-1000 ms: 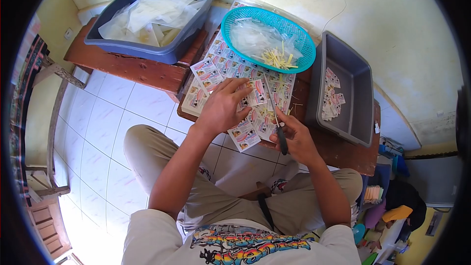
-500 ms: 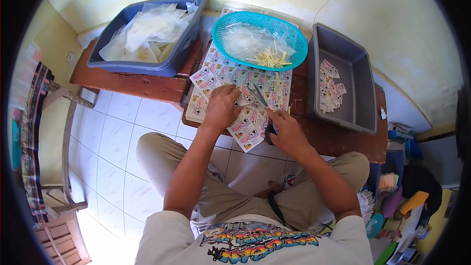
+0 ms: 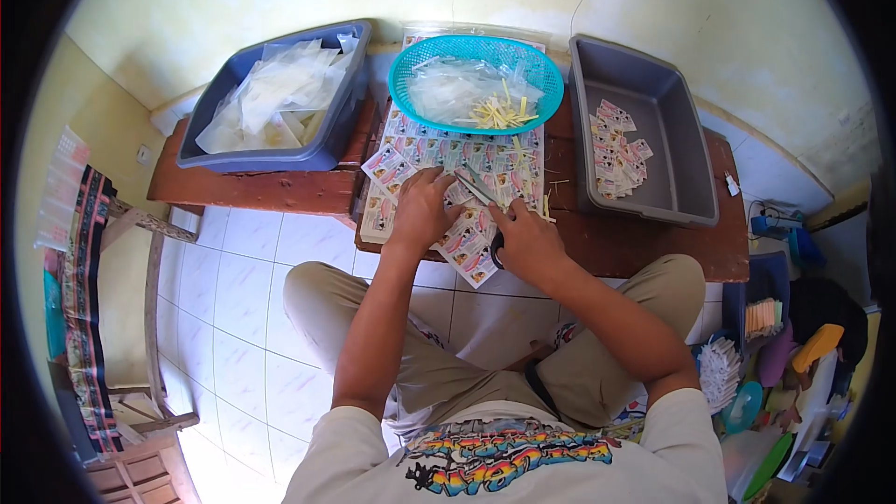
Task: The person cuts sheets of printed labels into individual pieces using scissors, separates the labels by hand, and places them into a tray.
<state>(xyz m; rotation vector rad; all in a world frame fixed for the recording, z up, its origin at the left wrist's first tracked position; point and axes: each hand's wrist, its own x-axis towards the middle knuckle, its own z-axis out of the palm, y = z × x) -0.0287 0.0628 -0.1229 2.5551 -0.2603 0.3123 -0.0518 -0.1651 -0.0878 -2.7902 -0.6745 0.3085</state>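
My left hand is curled over a printed paper label strip, its fingers gripping it. The strip's lower end hangs past the bench's front edge. In my right hand is a pair of scissors, black handle in the palm, blades pointing up and left beside my left fingertips. The blades look nearly closed at the strip; whether paper lies between them is hard to see. Beneath both hands lies a thick stack of printed label sheets, with a loose label piece left of my left hand.
A turquoise basket with clear plastic and yellow paper trimmings stands on the stack's far end. At left is a blue-grey tub of translucent bags. A grey tub with cut labels sits right on the wooden bench.
The scissor blades, spread apart before, have come nearly together. My right hand has moved closer to my left, which keeps its hold on the strip. The whole view has shifted slightly.
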